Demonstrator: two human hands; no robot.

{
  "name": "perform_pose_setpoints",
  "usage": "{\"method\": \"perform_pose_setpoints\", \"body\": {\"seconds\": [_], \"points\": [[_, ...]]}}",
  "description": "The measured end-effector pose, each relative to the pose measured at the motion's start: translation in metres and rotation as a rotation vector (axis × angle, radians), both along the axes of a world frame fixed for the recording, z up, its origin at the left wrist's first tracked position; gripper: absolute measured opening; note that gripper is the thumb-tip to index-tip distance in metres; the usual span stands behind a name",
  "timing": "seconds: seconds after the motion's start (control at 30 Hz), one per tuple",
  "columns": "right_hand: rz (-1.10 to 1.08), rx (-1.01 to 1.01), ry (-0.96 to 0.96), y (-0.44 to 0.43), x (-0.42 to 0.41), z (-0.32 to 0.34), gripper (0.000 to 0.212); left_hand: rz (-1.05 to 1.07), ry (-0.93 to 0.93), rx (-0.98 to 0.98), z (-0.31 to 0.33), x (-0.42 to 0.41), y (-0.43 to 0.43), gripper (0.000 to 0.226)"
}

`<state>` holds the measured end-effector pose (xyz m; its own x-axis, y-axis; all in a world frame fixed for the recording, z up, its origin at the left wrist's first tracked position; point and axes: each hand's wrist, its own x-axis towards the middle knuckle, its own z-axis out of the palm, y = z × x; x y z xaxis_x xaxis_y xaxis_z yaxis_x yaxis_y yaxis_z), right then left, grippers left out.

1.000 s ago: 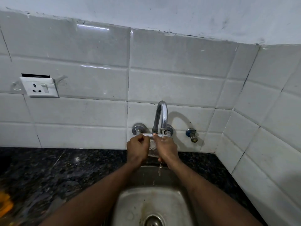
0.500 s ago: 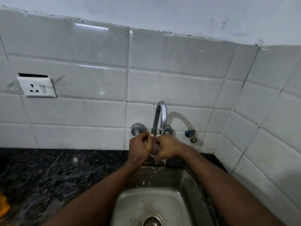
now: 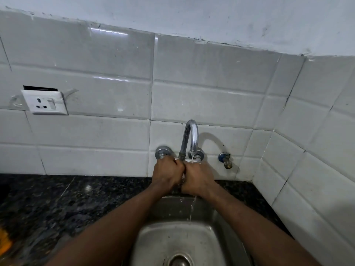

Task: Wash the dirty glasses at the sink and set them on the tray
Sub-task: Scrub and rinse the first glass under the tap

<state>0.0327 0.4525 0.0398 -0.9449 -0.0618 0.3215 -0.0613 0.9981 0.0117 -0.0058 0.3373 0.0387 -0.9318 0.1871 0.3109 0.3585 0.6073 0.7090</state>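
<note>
The left hand and right hand are pressing together around a barely visible glass under the tap — the person is best turning it slowly, gripping firmly

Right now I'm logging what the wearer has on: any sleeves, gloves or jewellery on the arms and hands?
None visible. The left hand and right hand are bare, without gloves, rings or a watch. Both forearms are uncovered down to the picture's bottom edge; no sleeve shows.
</note>
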Motion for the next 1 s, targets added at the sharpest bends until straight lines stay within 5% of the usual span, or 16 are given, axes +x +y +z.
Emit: {"method": "perform_pose_setpoints", "body": {"seconds": [0.07, 0.2, 0.4, 0.57, 0.73, 0.9, 1.0], "points": [[0.048, -0.060, 0.027, 0.002, 0.001, -0.001, 0.064, -0.061, 0.025, 0.079, -0.005, -0.002, 0.000, 0.028], [0.110, -0.526, -0.303, 0.014, 0.000, 0.012, 0.063, -0.245, 0.293, 0.190, -0.013, -0.004, -0.014, 0.024], [0.048, -0.243, -0.057, 0.002, 0.005, 0.003, 0.066, -0.038, 0.065, 0.092, -0.009, -0.004, 0.001, 0.033], [0.141, -0.627, -0.358, 0.013, 0.004, 0.010, 0.060, -0.274, 0.331, 0.249, -0.011, -0.002, -0.012, 0.025], [-0.056, -0.177, -0.017, -0.005, 0.009, -0.001, 0.062, -0.025, 0.012, 0.098, -0.004, -0.007, 0.008, 0.033], [0.050, -0.642, -0.366, 0.008, 0.010, 0.016, 0.054, -0.289, 0.231, 0.186, -0.011, -0.006, -0.009, 0.037], [-0.053, -0.299, -0.169, -0.001, 0.014, 0.009, 0.071, -0.129, 0.098, 0.073, -0.005, -0.007, 0.004, 0.043]]}}
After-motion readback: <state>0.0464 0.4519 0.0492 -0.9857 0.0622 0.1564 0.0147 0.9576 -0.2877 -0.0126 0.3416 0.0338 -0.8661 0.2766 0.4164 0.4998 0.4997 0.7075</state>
